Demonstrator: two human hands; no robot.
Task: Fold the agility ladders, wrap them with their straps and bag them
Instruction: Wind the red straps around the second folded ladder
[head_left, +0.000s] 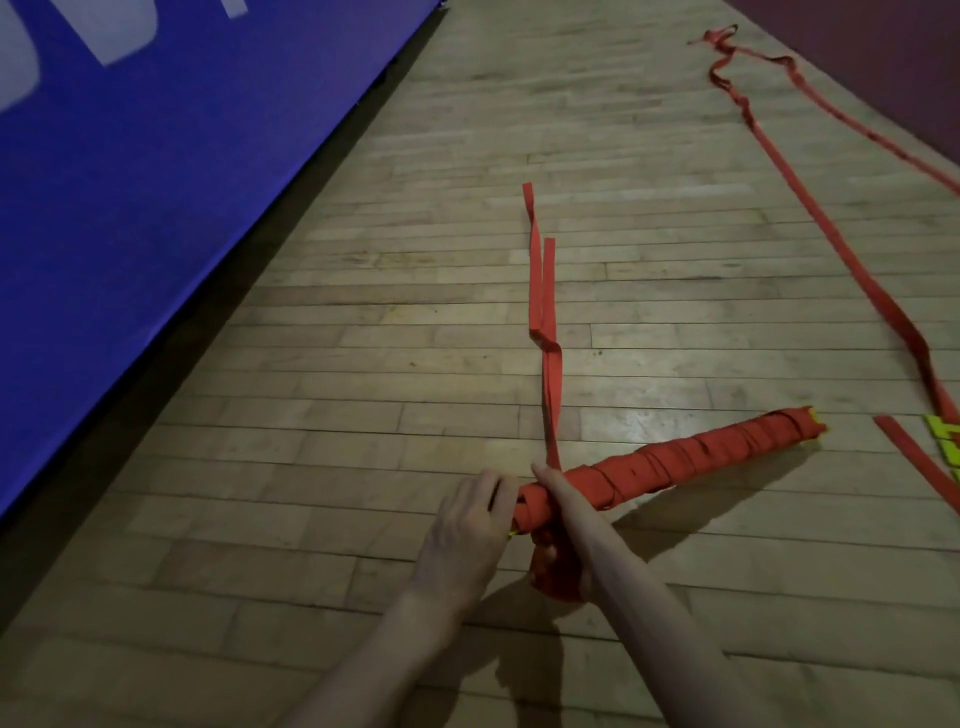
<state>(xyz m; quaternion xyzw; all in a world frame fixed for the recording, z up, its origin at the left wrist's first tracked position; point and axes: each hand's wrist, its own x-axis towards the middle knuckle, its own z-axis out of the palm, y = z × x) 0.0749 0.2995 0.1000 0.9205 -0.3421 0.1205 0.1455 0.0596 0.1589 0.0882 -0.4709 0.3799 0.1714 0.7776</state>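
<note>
Gripping the near end of the strap-wrapped ladder bundle (670, 465), both hands (470, 535) curl around it.

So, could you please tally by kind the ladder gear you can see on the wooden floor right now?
Red strap-wrapped ladder bundle, held at its near end by both hands: 1
Loose red strap tails trailing from that bundle: 2
Second ladder's long red straps lying unfolded: 2
Yellow plastic rung at the right edge: 1
Total: 6

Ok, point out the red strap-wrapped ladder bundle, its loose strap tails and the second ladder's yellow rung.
Red strap-wrapped ladder bundle (670, 462): head view, mid-length wrapping.
Loose red strap tails (543, 291): head view, flat stretch on floor.
Yellow plastic rung (943, 439): head view, visible end.
</note>
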